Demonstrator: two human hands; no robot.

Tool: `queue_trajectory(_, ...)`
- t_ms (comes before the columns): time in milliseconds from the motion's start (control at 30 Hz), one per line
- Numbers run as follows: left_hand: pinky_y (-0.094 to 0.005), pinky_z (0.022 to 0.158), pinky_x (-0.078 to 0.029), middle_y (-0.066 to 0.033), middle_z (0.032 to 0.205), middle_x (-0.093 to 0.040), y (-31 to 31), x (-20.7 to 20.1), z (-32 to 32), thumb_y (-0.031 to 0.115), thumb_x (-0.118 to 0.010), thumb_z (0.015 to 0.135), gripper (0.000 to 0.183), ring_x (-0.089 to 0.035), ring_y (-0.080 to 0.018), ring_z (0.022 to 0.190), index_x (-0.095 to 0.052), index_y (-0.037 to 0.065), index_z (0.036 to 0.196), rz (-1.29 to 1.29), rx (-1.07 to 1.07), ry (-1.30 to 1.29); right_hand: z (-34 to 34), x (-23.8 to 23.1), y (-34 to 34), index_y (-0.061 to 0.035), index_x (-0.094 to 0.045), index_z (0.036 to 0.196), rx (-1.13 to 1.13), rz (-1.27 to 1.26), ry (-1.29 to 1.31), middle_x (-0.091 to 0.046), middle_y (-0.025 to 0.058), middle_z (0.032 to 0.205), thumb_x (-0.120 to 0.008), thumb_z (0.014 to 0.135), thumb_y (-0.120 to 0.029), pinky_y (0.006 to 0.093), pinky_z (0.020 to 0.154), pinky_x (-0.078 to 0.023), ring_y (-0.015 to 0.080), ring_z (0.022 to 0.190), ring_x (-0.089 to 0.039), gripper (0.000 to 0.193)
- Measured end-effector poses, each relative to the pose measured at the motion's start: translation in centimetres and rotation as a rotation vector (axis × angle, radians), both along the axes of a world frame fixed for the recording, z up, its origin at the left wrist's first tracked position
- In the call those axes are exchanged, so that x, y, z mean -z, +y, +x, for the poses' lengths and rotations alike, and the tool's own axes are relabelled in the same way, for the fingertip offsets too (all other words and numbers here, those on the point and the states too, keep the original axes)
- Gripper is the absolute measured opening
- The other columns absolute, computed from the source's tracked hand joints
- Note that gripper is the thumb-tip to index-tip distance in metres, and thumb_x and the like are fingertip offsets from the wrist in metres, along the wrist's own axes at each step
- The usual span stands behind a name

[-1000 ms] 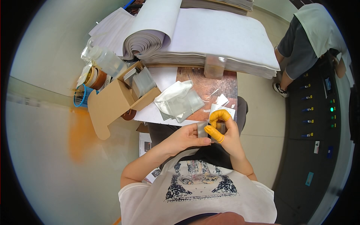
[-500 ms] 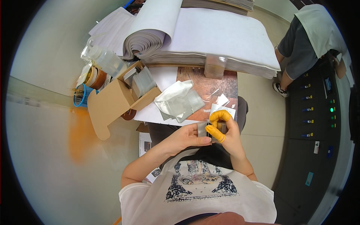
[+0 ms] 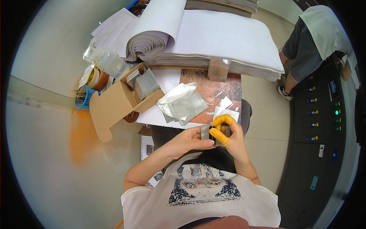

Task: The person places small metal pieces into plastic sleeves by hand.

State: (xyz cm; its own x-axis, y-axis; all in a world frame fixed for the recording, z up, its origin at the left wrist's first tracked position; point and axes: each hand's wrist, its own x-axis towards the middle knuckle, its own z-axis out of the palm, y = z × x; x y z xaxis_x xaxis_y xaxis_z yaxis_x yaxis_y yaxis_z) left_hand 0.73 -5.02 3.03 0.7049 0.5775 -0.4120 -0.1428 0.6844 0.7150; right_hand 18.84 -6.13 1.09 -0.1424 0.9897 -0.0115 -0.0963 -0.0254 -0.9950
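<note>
You've got the small grey sleeve (image 3: 204, 133) right up in front of your lap, just past the worktop's (image 3: 146, 119) near edge, and your left hand (image 3: 186, 139) has it: those fingers are clamped on it, thumb along the low side, the others folded behind and partly hidden. A narrow dark strip (image 3: 212, 134) runs upright beside the sleeve, just right of that left thumb. Across from it comes your right hand (image 3: 237, 140), yellow finger cots (image 3: 219, 136) over thumb and forefinger, the two bent into a ring with their tips close together at the top of the dark strip; whether they pinch it or merely touch it, you can't tell from here. Just beyond those yellow tips lie white paper slips (image 3: 227, 114), and past them a clear block (image 3: 218, 69) stands against the big paper stack (image 3: 225, 36). Up and left of your left fingers, near them, there's a heap of clear bags (image 3: 187, 111) with a white crumpled wrap (image 3: 176, 96) on top; farther left the cardboard box (image 3: 114, 110) sits open, packed with clear sleeves (image 3: 146, 86). Well apart from your right fingers, another person (image 3: 320, 34) is beside a dark cabinet (image 3: 305, 168).
</note>
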Motion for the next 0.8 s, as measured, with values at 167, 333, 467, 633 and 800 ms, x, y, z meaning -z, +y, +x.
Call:
queue_trajectory(167,-0.0258,0.090,-0.045,-0.0092,0.111,-0.057,0.1,-0.4,-0.1,0.018,-0.062,0.086,0.044,-0.057,-0.0133,0.102,-0.045,-0.001,0.122,0.023,-0.013,-0.003,0.0,0.0,0.5,-0.0017,-0.056,0.094,0.116,0.375,-0.209,-0.052,0.0066,0.104,-0.068,0.076,-0.007,0.0253,0.071,-0.047,0.0131,0.082,-0.053,0.022)
queue_trajectory(333,-0.0303,0.094,-0.045,-0.0119,0.119,-0.053,1.6,-0.9,-0.4,0.015,-0.056,0.089,0.052,-0.055,-0.0187,0.108,-0.033,-0.002,0.133,0.154,0.101,0.060,0.4,-0.9,0.8,-0.0023,-0.055,0.099,0.076,0.226,-0.165,-0.048,0.0060,0.111,-0.063,0.077,-0.001,0.0246,0.071,-0.050,0.0132,0.081,-0.052,0.024)
queue_trajectory(467,-0.0288,0.089,-0.046,-0.0112,0.118,-0.051,2.9,-2.3,-0.5,0.015,-0.051,0.091,0.056,-0.057,-0.0160,0.102,-0.024,0.000,0.138,0.321,0.130,0.101,0.7,-3.0,1.5,-0.0029,-0.054,0.102,0.077,0.225,-0.207,-0.049,0.0064,0.111,-0.062,0.077,0.001,0.0254,0.070,-0.051,0.0133,0.078,-0.052,0.027)
queue_trajectory(633,-0.0278,0.082,-0.047,-0.0123,0.113,-0.052,5.6,-3.9,0.5,0.019,-0.053,0.090,0.058,-0.059,-0.0151,0.090,-0.024,-0.003,0.134,0.471,0.222,0.368,0.9,-3.8,3.7,-0.0040,-0.053,0.106,0.091,0.304,-0.283,-0.049,0.0083,0.110,-0.061,0.076,0.003,0.0262,0.070,-0.052,0.0139,0.076,-0.054,0.031)
queue_trajectory(800,-0.0340,0.088,-0.043,-0.0252,0.120,-0.043,8.5,-4.2,1.9,0.021,-0.059,0.085,0.065,-0.051,-0.0298,0.105,-0.023,-0.012,0.128,0.993,0.139,0.612,0.8,-3.6,6.2,-0.0035,-0.048,0.113,0.217,0.371,-0.340,-0.047,0.0092,0.105,-0.060,0.076,0.006,0.0276,0.072,-0.052,0.0165,0.079,-0.056,0.040)
